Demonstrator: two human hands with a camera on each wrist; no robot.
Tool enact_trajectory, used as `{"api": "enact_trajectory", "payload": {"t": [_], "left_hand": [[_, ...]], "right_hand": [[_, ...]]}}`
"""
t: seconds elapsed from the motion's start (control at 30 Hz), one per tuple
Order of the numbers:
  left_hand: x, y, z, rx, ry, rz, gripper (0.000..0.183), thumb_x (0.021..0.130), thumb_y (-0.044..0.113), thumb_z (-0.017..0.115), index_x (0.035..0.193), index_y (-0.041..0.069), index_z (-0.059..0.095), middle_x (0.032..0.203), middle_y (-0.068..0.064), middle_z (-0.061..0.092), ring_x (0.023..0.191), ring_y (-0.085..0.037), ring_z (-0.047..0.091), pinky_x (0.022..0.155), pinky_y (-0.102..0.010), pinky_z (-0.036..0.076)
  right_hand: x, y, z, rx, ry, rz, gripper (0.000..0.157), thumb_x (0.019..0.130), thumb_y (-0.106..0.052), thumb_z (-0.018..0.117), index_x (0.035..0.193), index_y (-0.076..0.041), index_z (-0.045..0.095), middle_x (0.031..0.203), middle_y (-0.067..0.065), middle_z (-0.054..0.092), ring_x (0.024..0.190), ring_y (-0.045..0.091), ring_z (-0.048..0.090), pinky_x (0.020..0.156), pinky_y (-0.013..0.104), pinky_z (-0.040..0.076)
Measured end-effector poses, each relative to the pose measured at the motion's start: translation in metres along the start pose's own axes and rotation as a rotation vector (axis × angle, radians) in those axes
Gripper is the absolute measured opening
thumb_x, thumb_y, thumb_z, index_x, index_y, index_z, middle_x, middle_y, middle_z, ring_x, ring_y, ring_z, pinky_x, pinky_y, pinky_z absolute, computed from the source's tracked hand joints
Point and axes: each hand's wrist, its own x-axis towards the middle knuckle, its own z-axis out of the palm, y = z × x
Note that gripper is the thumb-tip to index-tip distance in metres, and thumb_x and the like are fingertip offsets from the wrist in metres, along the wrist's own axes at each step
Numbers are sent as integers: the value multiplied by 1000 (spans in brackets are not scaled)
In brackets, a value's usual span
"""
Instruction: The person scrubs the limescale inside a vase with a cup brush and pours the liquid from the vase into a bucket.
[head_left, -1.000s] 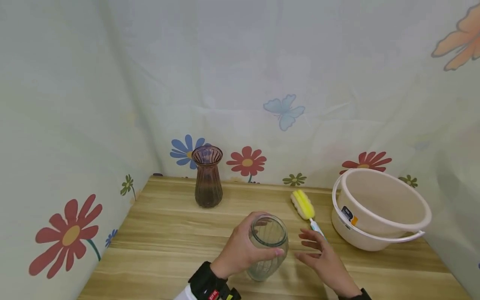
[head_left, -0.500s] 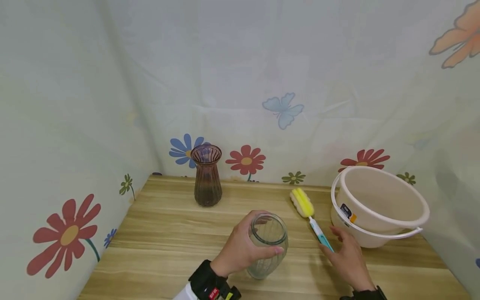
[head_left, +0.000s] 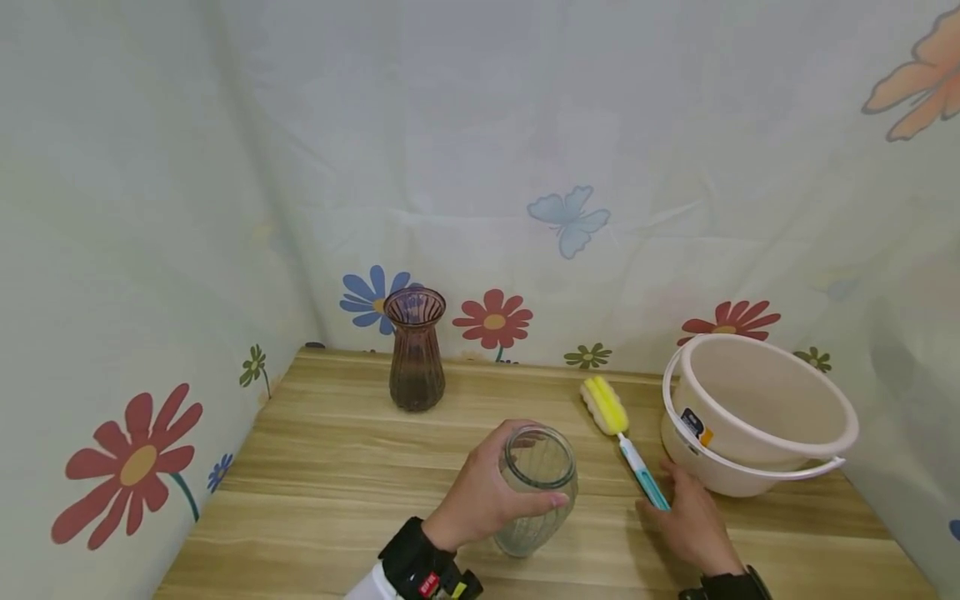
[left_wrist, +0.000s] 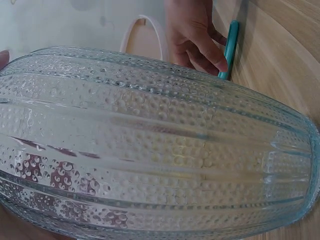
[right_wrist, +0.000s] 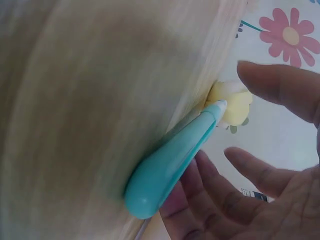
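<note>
My left hand (head_left: 483, 492) grips a clear glass vase (head_left: 528, 529) round its side, thumb across the near face. The vase leans slightly, its round mouth facing up; bumpy ribbed glass fills the left wrist view. My right hand (head_left: 693, 517) is at the handle end of a sponge bottle brush (head_left: 633, 458), which lies on the table with its yellow and white head pointing away. In the right wrist view, the teal handle (right_wrist: 165, 170) passes beside the spread fingers (right_wrist: 225, 195); some fingertips reach behind it, while the thumb stands apart.
A purple ribbed glass vase (head_left: 417, 367) stands at the back left of the wooden table (head_left: 322, 467). Right of the brush, a pale basin-like tub (head_left: 750, 454) with a raised handle holds another tilted inside it. Flower-printed curtains (head_left: 450, 167) enclose the table's back and sides.
My right hand has moved right and nearer, from beside the clear vase to the brush's handle end. My left hand and the clear vase have stayed nearly still.
</note>
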Motion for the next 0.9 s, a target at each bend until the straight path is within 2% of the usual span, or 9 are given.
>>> {"api": "enact_trajectory", "payload": {"t": [0.1, 0.23, 0.4, 0.67, 0.9], "left_hand": [[0, 0, 0, 5, -2, -2, 71, 82, 35, 89, 142, 35, 50, 136, 1, 64, 126, -24, 62, 104, -47, 53], [1, 0, 0, 7, 0, 17, 71, 82, 33, 89, 142, 35, 51, 136, 0, 65, 125, -23, 62, 104, -46, 53], [1, 1, 0, 9, 2, 27, 71, 82, 32, 89, 142, 34, 51, 136, -1, 65, 125, -24, 62, 104, -46, 53], [1, 3, 0, 27, 7, 23, 69, 82, 34, 89, 141, 36, 51, 136, 1, 65, 126, -21, 61, 106, -45, 52], [-1, 4, 0, 38, 6, 8, 69, 82, 35, 89, 141, 36, 51, 137, 0, 64, 127, -20, 60, 106, -43, 51]], "right_hand": [[1, 1, 0, 19, -34, -5, 75, 90, -25, 80, 146, 10, 43, 127, 32, 65, 118, 45, 62, 98, 59, 49], [1, 3, -1, 15, -43, -23, 72, 86, -21, 83, 142, 8, 48, 114, 23, 69, 106, 33, 65, 87, 45, 51], [0, 6, 1, -6, -43, -43, 67, 81, -12, 84, 137, 5, 51, 95, 8, 61, 86, 19, 55, 72, 29, 41], [-2, 2, 1, -5, -43, -59, 64, 80, -3, 80, 137, 5, 52, 92, 5, 56, 83, 17, 50, 70, 27, 38], [-3, 4, -2, 59, -57, -25, 69, 82, -2, 73, 145, 5, 47, 101, 11, 63, 87, 19, 55, 72, 26, 42]]}}
